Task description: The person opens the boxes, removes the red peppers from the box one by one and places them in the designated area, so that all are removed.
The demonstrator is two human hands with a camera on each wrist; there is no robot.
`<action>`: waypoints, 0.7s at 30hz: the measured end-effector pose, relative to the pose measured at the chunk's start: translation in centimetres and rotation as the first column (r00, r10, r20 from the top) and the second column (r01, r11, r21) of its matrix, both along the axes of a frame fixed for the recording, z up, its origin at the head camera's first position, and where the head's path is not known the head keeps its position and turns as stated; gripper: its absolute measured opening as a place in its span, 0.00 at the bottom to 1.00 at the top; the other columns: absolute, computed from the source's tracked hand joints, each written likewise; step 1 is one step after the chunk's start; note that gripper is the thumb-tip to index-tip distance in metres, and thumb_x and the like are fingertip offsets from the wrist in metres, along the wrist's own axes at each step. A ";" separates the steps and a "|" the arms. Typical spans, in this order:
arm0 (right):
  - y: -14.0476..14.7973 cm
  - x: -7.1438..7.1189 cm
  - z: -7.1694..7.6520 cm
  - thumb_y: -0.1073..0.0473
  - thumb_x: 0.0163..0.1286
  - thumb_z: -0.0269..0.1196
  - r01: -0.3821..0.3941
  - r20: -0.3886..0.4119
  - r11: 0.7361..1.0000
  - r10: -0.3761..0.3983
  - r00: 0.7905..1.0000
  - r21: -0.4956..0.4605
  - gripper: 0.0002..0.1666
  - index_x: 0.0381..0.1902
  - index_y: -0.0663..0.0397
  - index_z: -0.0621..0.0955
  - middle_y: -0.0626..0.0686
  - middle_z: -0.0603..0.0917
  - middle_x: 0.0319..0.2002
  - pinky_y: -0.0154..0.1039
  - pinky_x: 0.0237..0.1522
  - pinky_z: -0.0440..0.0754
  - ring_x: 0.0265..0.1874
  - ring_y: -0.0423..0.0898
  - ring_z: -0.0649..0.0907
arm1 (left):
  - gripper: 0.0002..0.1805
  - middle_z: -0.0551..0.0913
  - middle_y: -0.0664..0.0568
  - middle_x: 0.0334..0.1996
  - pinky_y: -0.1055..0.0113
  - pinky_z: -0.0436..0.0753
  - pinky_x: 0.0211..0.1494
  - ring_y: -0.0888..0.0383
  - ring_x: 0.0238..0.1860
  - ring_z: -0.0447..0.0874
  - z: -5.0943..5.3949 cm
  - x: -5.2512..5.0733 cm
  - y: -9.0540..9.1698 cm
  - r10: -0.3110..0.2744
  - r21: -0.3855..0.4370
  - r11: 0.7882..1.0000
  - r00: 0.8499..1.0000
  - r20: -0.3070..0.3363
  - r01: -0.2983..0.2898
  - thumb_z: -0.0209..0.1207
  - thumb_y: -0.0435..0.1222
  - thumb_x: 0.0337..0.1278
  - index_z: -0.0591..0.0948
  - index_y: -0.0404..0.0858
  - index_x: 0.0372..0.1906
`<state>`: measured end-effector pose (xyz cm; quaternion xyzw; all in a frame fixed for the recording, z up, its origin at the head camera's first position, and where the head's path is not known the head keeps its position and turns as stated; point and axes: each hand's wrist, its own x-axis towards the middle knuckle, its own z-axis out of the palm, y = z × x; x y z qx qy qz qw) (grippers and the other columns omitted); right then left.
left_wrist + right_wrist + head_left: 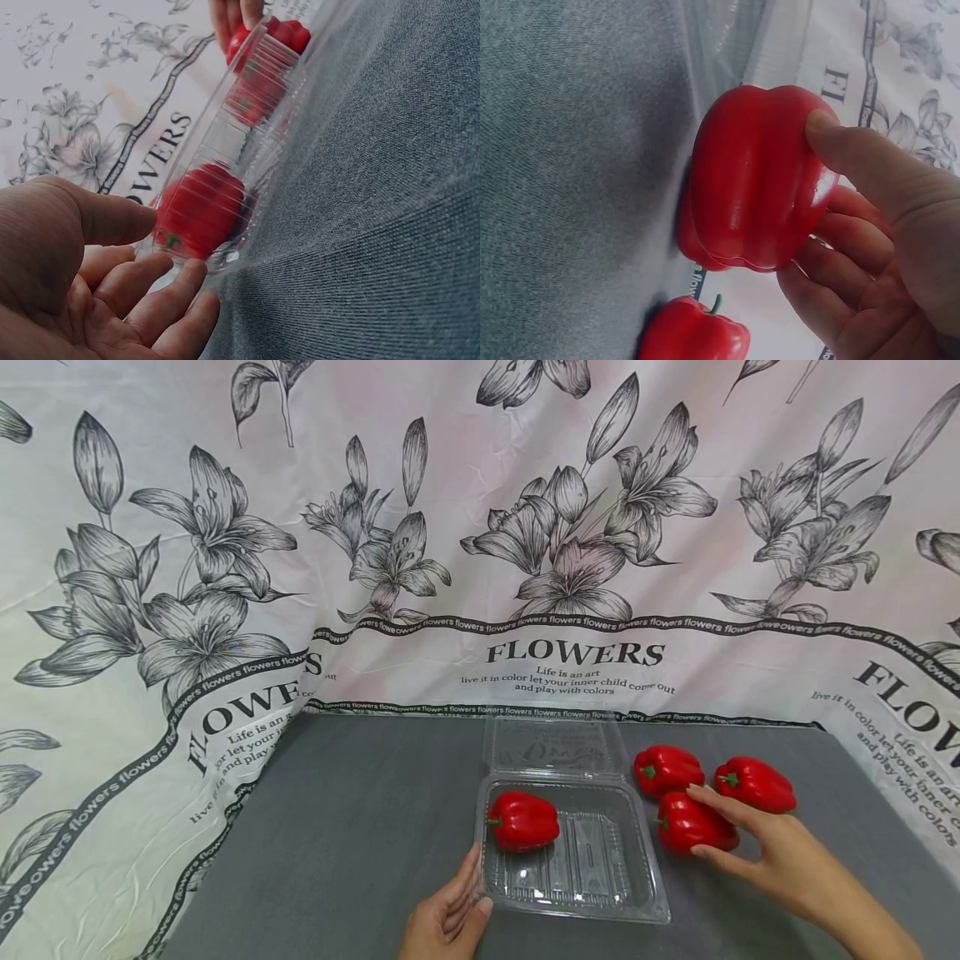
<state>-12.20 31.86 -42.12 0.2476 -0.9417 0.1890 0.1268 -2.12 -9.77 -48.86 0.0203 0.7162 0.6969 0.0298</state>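
A clear plastic box (570, 912) stands with its lid (555, 745) folded back. Inside it, at the left, lies one red bell pepper (525, 821). My left hand (447, 910) holds the box's left edge near the front corner, thumb and fingertips at the rim. Right of the box, my right hand (765, 852) grips a second bell pepper (686, 827), thumb on the near side and fingers on the far side. The right wrist view shows that pepper (757, 180) large between thumb (855, 150) and fingers.
Two more red bell peppers lie just behind the gripped one, the left pepper (667, 770) beside the box and the right pepper (756, 783) farther out. Grey cloth covers the table (360, 827). A flower-printed curtain (390, 668) hangs along the back and sides.
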 end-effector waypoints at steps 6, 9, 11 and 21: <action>-0.1 -0.2 -0.4 0.46 0.51 0.86 0.008 0.041 1.000 -0.009 0.999 0.009 0.47 0.68 0.46 0.82 0.51 0.91 0.49 0.43 0.38 0.91 0.40 0.43 0.86 | 0.34 0.70 0.38 0.75 0.75 0.75 0.65 0.42 0.70 0.76 0.0 0.0 -0.1 -0.003 -0.004 1.000 1.000 0.011 0.003 0.66 0.39 0.73 0.70 0.39 0.79; -0.1 -0.2 -0.6 0.45 0.52 0.85 0.016 0.063 1.000 -0.017 0.998 0.013 0.46 0.68 0.47 0.82 0.52 0.91 0.50 0.45 0.38 0.91 0.40 0.45 0.87 | 0.34 0.70 0.39 0.75 0.75 0.76 0.65 0.42 0.70 0.76 -0.1 0.0 -0.1 -0.004 -0.001 1.000 1.000 0.014 0.004 0.66 0.39 0.73 0.70 0.39 0.79; 0.0 -0.2 -0.7 0.45 0.52 0.85 0.016 0.065 1.000 -0.017 0.998 0.012 0.46 0.68 0.47 0.82 0.52 0.91 0.50 0.45 0.39 0.91 0.41 0.45 0.87 | 0.34 0.70 0.39 0.75 0.75 0.76 0.65 0.42 0.70 0.76 -0.1 0.0 -0.1 -0.005 0.005 1.000 1.000 0.013 0.005 0.66 0.38 0.73 0.70 0.39 0.79; 0.0 -0.4 -0.9 0.45 0.51 0.85 0.001 0.079 1.000 -0.001 0.997 -0.002 0.46 0.68 0.48 0.83 0.54 0.91 0.51 0.46 0.40 0.92 0.42 0.48 0.89 | 0.34 0.70 0.40 0.75 0.75 0.76 0.65 0.43 0.70 0.77 -0.1 -0.1 0.0 -0.001 0.003 1.000 1.000 0.007 0.001 0.66 0.39 0.73 0.70 0.38 0.79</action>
